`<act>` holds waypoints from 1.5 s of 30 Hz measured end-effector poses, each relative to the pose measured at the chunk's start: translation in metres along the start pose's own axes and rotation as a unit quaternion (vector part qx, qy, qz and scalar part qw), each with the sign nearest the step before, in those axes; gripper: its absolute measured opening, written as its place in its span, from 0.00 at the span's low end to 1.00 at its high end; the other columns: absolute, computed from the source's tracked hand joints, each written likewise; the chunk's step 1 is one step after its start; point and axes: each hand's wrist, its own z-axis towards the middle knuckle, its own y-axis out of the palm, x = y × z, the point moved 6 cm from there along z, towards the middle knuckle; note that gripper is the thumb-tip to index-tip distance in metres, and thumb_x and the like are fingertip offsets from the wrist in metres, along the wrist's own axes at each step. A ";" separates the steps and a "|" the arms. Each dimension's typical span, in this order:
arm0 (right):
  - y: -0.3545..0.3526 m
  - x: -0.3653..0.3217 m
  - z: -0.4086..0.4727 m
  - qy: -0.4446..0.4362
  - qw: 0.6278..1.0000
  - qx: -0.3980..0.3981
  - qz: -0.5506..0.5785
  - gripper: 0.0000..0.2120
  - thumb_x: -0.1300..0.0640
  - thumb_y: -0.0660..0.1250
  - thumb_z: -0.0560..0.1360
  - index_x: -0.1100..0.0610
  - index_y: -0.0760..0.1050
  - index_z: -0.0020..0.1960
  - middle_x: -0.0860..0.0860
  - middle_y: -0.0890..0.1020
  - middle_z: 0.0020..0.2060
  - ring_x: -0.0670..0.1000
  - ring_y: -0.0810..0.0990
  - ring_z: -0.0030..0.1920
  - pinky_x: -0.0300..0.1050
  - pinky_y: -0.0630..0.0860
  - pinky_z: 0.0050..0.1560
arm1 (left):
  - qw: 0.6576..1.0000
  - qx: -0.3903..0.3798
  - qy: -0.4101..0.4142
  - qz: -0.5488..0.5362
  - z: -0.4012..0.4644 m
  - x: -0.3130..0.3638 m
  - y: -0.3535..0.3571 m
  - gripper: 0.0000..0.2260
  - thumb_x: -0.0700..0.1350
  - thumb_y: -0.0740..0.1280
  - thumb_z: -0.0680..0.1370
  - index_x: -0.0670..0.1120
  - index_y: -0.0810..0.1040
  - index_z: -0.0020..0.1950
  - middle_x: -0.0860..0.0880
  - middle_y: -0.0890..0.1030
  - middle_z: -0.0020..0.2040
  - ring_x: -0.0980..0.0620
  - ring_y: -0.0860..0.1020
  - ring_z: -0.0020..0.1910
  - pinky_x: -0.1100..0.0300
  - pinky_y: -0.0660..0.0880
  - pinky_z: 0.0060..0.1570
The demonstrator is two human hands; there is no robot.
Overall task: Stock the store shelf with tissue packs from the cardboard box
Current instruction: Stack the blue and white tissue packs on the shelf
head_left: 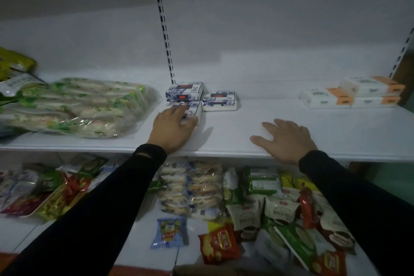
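Three blue-and-white tissue packs stand on the white shelf [235, 139]. One pack [184, 92] sits at the back by the upright, another [219, 100] to its right, and a front pack [193, 110] lies under my fingers. My left hand [171, 129] rests on that front pack, fingers laid over its top. My right hand [285, 139] lies flat on the bare shelf board, fingers spread, holding nothing. The cardboard box is not clearly in view.
A big bundle of green-and-white packets [74, 107] fills the shelf's left part. White-and-orange tissue packs [351, 94] are stacked at the far right. The lower shelf [143, 231] holds several snack bags. A slotted upright [165, 36] runs up the back wall.
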 end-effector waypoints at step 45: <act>0.325 0.023 -0.264 0.185 0.869 -0.291 0.354 0.13 0.48 0.62 0.81 0.55 0.74 0.59 0.53 0.78 0.54 0.52 0.77 0.51 0.49 0.74 0.52 | 0.836 -0.506 -0.150 -0.153 -0.397 0.018 0.283 0.26 0.51 0.68 0.77 0.52 0.65 0.73 0.46 0.70 0.66 0.43 0.73 0.60 0.53 0.72 0.60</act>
